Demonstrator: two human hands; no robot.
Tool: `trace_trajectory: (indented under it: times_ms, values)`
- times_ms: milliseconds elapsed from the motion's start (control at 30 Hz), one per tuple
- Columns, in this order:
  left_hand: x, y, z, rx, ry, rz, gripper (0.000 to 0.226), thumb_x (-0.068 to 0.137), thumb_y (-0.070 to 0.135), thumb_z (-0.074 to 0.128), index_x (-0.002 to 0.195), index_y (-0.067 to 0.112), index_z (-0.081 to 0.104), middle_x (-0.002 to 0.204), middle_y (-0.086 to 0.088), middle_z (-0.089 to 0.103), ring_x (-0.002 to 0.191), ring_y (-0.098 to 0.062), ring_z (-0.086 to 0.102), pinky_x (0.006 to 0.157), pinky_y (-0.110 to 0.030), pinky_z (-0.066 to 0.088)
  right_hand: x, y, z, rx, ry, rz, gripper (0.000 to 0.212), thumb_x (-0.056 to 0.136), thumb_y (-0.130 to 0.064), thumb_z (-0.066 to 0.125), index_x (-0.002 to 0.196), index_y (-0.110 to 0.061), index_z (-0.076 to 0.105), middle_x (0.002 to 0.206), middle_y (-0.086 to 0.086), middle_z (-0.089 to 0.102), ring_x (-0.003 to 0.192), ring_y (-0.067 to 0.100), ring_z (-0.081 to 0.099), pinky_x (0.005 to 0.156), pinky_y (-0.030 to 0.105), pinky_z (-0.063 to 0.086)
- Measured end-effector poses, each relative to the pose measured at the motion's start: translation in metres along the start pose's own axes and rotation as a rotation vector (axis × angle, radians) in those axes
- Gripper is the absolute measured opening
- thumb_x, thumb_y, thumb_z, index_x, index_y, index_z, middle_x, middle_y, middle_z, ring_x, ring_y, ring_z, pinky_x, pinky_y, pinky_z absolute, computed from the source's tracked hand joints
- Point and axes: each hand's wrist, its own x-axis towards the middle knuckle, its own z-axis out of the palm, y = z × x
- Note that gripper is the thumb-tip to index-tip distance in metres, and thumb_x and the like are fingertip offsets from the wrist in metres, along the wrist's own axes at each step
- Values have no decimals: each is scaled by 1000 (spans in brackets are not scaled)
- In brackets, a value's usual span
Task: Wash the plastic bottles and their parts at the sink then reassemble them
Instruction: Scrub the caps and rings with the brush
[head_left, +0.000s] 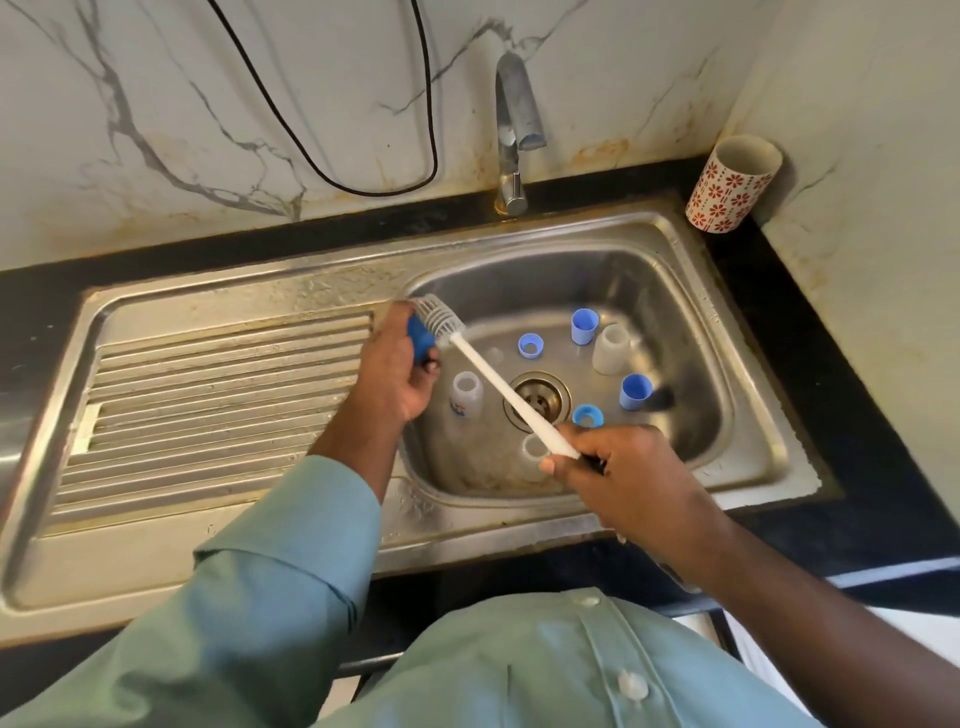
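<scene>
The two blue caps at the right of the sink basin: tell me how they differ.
1. The far cap stands upright, open end up; the near cap is tipped, opening toward the camera.
2. The far cap sits beside the top of the cloudy bottle; the near cap lies below that bottle, right of the drain.
Both are blue, hollow and untouched by either hand.

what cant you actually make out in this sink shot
Head view only:
- Blue part in the left hand: mostly covered by the fingers and the brush head, so its kind is unclear.
- Brush handle end: hidden inside the right hand.
- Clear piece below the drain: partly behind the handle, blurred.
- Bottle label: too small to read.
- Tap: no water flow discernible.
</scene>
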Motion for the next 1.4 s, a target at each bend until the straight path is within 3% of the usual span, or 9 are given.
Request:
trace_trajectory:
  times_ms: [100, 233, 333, 567, 700, 833, 1000, 1233, 1400]
  values:
    - [-2, -1, 0, -95, -42, 4, 21, 90, 34, 63, 99, 15, 59, 73, -2, 59, 45, -9, 43, 43, -19, 35, 2, -1, 1, 41, 32, 26, 36, 93, -37, 63, 125, -22, 66, 67, -6, 56, 54, 5, 50, 49, 14, 41]
    - [-3, -6, 1, -7, -95, 15, 24, 89, 33, 64, 105, 16, 58, 82, -3, 56, 46, -9, 45, 42, -20, 36, 4, 5, 1, 40, 37, 83, 28, 93, -38, 62, 108, -16, 71, 72, 9, 62, 55, 10, 50, 56, 34, 54]
    - [-3, -8, 1, -85, 39, 13, 24, 88, 34, 67, 101, 15, 60, 84, -5, 59, 48, -9, 46, 43, -20, 37, 3, 3, 4, -15, -21, 43, 30, 94, -38, 61, 118, -20, 68, 73, 0, 62, 57, 7, 53, 55, 22, 50]
    - [-12, -17, 16, 97, -8, 6, 23, 87, 37, 69, 96, 17, 63, 91, -8, 61, 55, -10, 48, 48, -21, 38, 19, 1, -2, 27, -13, 107, 32, 94, -38, 62, 116, -16, 69, 69, -4, 59, 54, 5, 52, 50, 21, 47]
    - [-24, -33, 20, 533, -288, 15, 11, 91, 26, 67, 99, 20, 64, 82, -4, 56, 53, -12, 45, 45, -22, 33, 30, 8, -9, 131, 1, 187, 24, 90, -31, 68, 110, -18, 71, 62, -2, 62, 42, 4, 52, 45, 22, 49]
    - [-5, -57, 4, 1032, -376, 116, 72, 85, 15, 74, 148, 22, 41, 119, -7, 55, 93, -19, 61, 65, -23, 50, 42, 23, -32, 178, 109, 252, 26, 89, -29, 71, 113, -21, 70, 56, -4, 62, 46, 12, 54, 44, 23, 49]
    - [16, -94, -3, 1809, -444, 257, 41, 89, 8, 62, 128, 16, 53, 142, -16, 32, 114, -42, 53, 96, -45, 49, 45, 43, -41, 133, 88, 313, 32, 87, -34, 72, 114, -17, 69, 69, 5, 68, 49, 15, 57, 46, 25, 51]
    - [31, -117, 1, 2177, -538, 185, 36, 98, 9, 47, 133, 13, 53, 144, -17, 39, 128, -41, 47, 107, -50, 42, 47, 66, -49, 94, 113, 339, 24, 87, -33, 72, 106, -19, 71, 69, 0, 67, 43, 7, 51, 42, 18, 43]
    - [36, -99, 36, 2176, -418, 278, 22, 95, 12, 56, 117, 12, 62, 117, -11, 64, 108, -31, 63, 82, -37, 51, 54, 87, -67, 110, 165, 346, 16, 86, -33, 73, 74, -28, 64, 61, -4, 66, 39, 3, 52, 40, 15, 43]
